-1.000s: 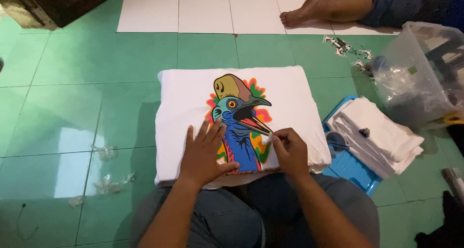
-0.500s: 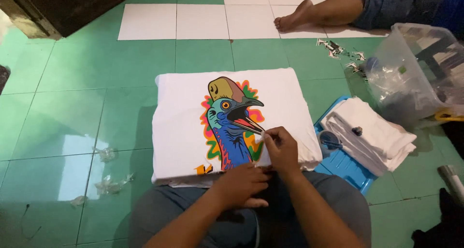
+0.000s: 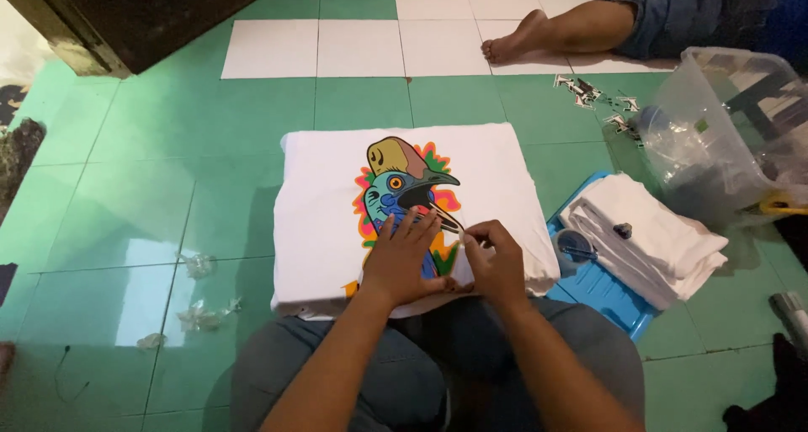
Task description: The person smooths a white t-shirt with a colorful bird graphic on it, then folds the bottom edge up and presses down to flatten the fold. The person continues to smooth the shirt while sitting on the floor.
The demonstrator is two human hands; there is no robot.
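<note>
**Two hands on one printed white shirt**

One folded white shirt (image 3: 337,221) lies flat on the green tiled floor (image 3: 109,179), its near edge resting on the person's lap. One colourful bird print (image 3: 404,188) sits at the shirt's middle. The left hand (image 3: 402,259) lies flat on the lower part of the print, fingers spread and pressing down, holding nothing. The right hand (image 3: 497,259), just right of the left on the shirt, has its fingertips pinched together at the print's right edge; what they pinch is too small to tell.

Right of the shirt, near its right edge, one stack of folded white cloth (image 3: 648,234) lies on one blue tray (image 3: 602,289). Beyond that stack stands one clear plastic bin (image 3: 715,137). Beyond the shirt's far edge, three white tiles (image 3: 353,49) run in a row, and another person's bare foot (image 3: 513,40) rests on the floor past them. Left of the shirt, three small scraps of clear film (image 3: 198,268) lie well apart from it; the floor between is open, as is the strip between the shirt's far edge and the white tiles.
</note>
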